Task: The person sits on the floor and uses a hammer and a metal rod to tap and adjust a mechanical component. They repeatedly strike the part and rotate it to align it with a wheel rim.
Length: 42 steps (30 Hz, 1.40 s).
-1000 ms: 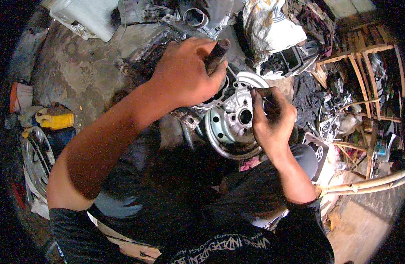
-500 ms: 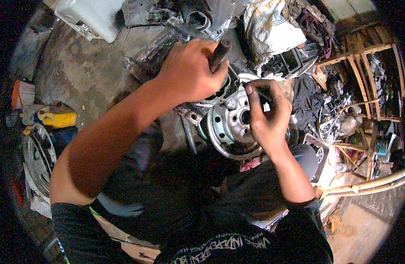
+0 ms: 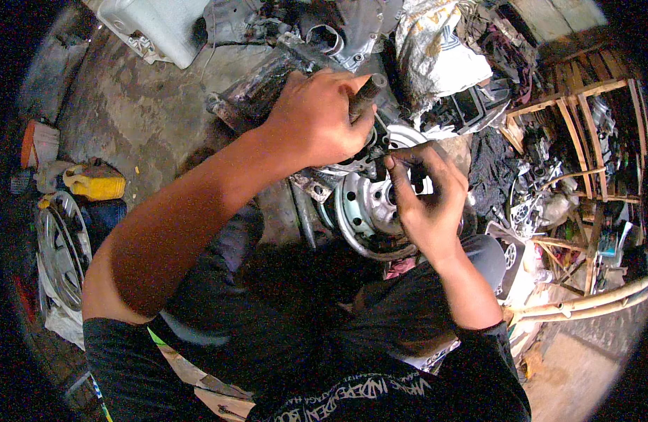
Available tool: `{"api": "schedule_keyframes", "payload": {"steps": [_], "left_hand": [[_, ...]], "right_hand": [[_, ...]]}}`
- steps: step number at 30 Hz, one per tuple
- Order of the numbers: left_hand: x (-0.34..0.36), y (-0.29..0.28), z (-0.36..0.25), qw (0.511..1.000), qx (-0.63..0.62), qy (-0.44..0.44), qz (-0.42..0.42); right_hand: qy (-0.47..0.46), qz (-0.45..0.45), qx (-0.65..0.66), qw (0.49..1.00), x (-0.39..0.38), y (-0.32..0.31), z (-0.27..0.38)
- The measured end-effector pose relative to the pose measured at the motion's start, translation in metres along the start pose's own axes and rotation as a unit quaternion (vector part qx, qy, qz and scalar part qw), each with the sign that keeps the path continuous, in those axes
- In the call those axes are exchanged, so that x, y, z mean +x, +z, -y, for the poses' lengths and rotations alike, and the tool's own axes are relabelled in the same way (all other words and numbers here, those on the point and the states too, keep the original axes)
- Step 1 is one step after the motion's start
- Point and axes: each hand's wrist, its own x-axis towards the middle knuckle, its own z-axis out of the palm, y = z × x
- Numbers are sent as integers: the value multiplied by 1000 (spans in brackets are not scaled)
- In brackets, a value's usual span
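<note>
My left hand (image 3: 315,119) is closed round a dark, thick rod or handle (image 3: 369,93), whose round end stands up past my thumb. Its lower part is hidden by the fist. Just right of it, my right hand (image 3: 433,197) is curled in a pinch, thumb against forefinger. Something small and dark seems to be between those blackened fingertips, too hidden to name. Both hands are over a grey metal casting (image 3: 341,169), largely covered by them. Below and beside it lies a silver steel wheel rim (image 3: 360,228) with round holes.
A metal block (image 3: 257,88) lies beyond my left hand, and a white sack (image 3: 436,53) farther right. Wooden racks (image 3: 577,116) and piled metal parts line the right side. At far left are a yellow container (image 3: 95,181) and a spoked wheel (image 3: 60,246). A white tank (image 3: 155,28) stands at top left.
My left hand and the rod have shifted slightly right and downward in the picture. My right fingertips have come left and down, closer to the casting. The whole view has also shifted a little.
</note>
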Motion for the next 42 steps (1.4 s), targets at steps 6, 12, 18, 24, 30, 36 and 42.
{"api": "schedule_keyframes", "payload": {"steps": [6, 12, 18, 24, 30, 36, 42], "left_hand": [[-1, 3, 1, 998, 12, 39, -38], [1, 3, 3, 998, 8, 57, -37], [3, -3, -5, 1000, 19, 3, 20], [-3, 1, 2, 999, 33, 4, 3], [2, -6, -7, 998, 35, -19, 38], [2, -1, 0, 1000, 21, -8, 21], [-3, 2, 1, 1000, 22, 15, -16]], "right_hand": [[35, 8, 4, 999, -2, 13, -12], [-46, 35, 20, 998, -16, 16, -2], [-32, 13, -3, 999, -9, 14, -6], [-8, 10, -19, 1000, 1, 20, -19], [-1, 34, -11, 999, -6, 22, -20], [30, 34, 24, 999, -8, 22, -17], [-17, 32, 15, 999, -17, 21, -6]]}}
